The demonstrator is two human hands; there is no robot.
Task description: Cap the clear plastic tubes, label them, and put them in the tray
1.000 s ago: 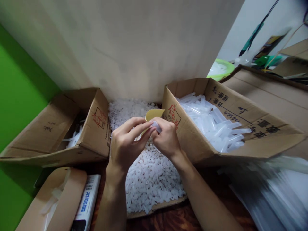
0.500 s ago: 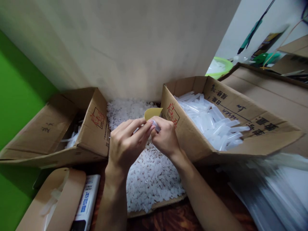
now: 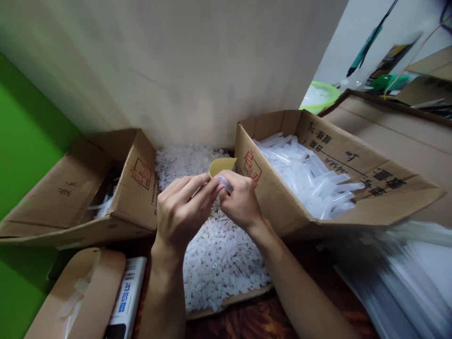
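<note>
My left hand (image 3: 185, 205) and my right hand (image 3: 242, 197) meet over a bed of small translucent plastic pieces (image 3: 226, 268). A short end of a translucent plastic tube (image 3: 225, 183) shows between them. Wrapped around it, my right hand is closed, while the left fingertips pinch at its near end. Most of the tube is hidden by the fingers. Just behind the knuckles a curved yellow sheet (image 3: 221, 165) stands up; which hand bears it, I cannot tell.
On the right stands a cardboard box (image 3: 353, 160) full of clear tubes (image 3: 307, 174). Another cardboard box (image 3: 137, 179) on the left holds some pieces. Nearer lie a tan container (image 3: 102, 292) and a white printed box (image 3: 127, 292). Plastic bags (image 3: 399, 282) sit at lower right.
The view has shifted very slightly. Both hands keep nearly the same pose, still together at the tube, with the yellow sheet behind them.
</note>
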